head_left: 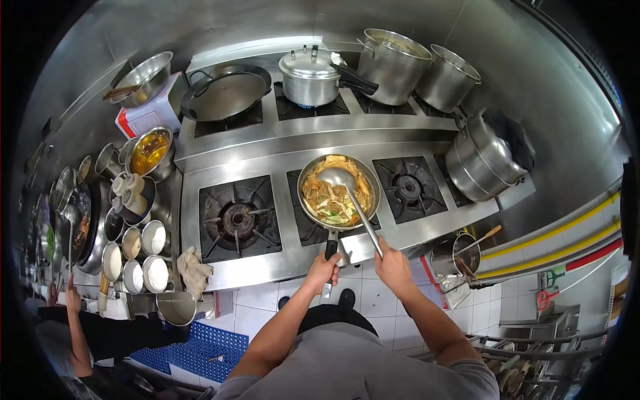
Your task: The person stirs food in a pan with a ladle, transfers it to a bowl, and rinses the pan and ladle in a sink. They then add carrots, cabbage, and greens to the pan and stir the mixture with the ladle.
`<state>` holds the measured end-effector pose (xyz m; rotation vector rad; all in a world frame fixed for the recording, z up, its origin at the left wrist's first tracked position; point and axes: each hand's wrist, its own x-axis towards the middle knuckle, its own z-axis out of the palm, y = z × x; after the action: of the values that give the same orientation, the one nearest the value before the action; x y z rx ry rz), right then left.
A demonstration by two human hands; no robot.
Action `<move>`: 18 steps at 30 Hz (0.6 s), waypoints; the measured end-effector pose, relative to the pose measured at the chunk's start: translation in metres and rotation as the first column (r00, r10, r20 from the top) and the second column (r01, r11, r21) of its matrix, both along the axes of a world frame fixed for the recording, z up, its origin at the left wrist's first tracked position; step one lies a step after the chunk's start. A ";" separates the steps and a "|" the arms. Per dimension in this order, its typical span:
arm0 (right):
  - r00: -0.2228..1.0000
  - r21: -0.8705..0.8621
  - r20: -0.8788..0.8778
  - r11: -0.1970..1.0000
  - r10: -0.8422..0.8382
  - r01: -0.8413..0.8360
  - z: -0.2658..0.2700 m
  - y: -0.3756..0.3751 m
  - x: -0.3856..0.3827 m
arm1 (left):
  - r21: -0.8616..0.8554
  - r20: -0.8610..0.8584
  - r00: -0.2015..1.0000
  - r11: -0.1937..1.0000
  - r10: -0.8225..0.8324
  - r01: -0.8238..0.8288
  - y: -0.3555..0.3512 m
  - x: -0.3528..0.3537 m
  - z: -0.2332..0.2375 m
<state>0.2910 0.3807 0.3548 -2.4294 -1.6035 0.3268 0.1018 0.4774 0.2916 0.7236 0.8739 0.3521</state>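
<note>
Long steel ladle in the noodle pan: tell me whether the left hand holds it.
No, the right hand grips the long steel ladle, while the left hand holds the round steel frying pan by its black handle.

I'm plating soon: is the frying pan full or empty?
Full: noodles cover the frying pan, held by the left hand; the right hand holds a ladle in it.

Rear wall (267, 20): stainless steel sheet, with a bright strip of reflected light above the stove (280, 143). Floor (377, 300): white tiles. A blue perforated mat (200, 347) lies at left. Yellow and red pipes (553, 235) run along the right side.
</note>
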 end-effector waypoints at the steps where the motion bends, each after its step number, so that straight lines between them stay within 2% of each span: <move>1: 1.000 0.008 0.028 1.000 0.000 0.000 -0.006 0.012 0.004 | -0.007 0.003 1.000 1.000 0.004 -0.004 0.000 0.002 0.000; 3: 0.992 -0.003 0.119 0.999 0.047 -0.047 -0.014 0.017 0.011 | -0.012 0.015 1.000 1.000 -0.010 0.011 -0.002 0.004 -0.008; 6: 0.991 -0.195 0.029 0.973 0.128 -0.120 0.011 -0.015 0.028 | -0.007 0.002 1.000 1.000 0.003 -0.003 0.000 0.004 -0.004; 9: 0.990 -0.168 0.023 0.976 0.140 -0.135 0.037 -0.016 0.046 | 0.027 -0.004 1.000 1.000 -0.004 0.004 0.004 0.008 0.007; 12: 0.994 -0.085 0.088 0.995 0.057 -0.050 0.017 0.028 0.060 | 0.076 -0.027 0.999 0.997 0.019 -0.017 -0.002 0.016 0.014; 15: 0.999 -0.016 0.052 1.000 -0.010 0.011 0.001 0.024 0.063 | 0.124 -0.059 0.996 0.991 0.065 -0.057 -0.010 0.023 0.016; 18: 0.996 0.082 0.084 0.997 -0.006 -0.001 -0.007 -0.009 0.032 | 0.132 -0.094 0.985 0.982 0.148 -0.135 -0.031 0.050 0.007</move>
<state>0.3228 0.3714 0.3474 -2.4130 -1.6146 0.1563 0.1520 0.4466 0.2989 0.8031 1.0105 0.5033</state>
